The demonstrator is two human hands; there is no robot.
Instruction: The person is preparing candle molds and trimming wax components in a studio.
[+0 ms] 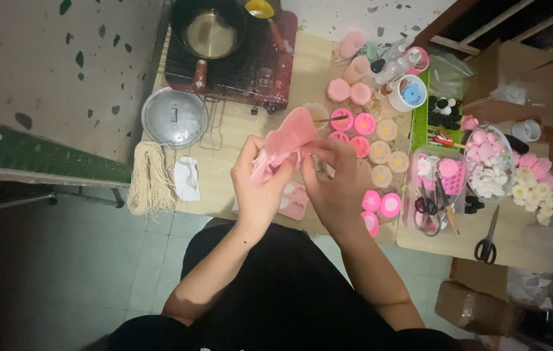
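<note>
While gripped between both hands, pink silicone mould (287, 138) bends above table (224, 195).

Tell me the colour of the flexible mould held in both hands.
Pink: the flexible mould shows best in the head view.

Light falls brightest on the tabletop (237, 140) ahead of me; nearer my lap everything sinks into dim, grainy shadow, and edges bend slightly.
</note>
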